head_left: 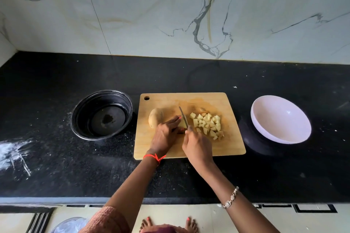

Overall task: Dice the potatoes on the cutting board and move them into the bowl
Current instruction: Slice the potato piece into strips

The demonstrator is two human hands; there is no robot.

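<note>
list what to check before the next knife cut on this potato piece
1. Right hand grips the knife: ok.
2. Left hand holds the potato piece on the board: ok.
3. Left fingertips clear of the blade: cannot tell, they sit very close.
4. Diced pile lies right of the knife, out of the cut: ok.
5. White bowl empty, right of the board: ok.
6. All potatoes diced: not ok, a whole potato waits at left.
</note>
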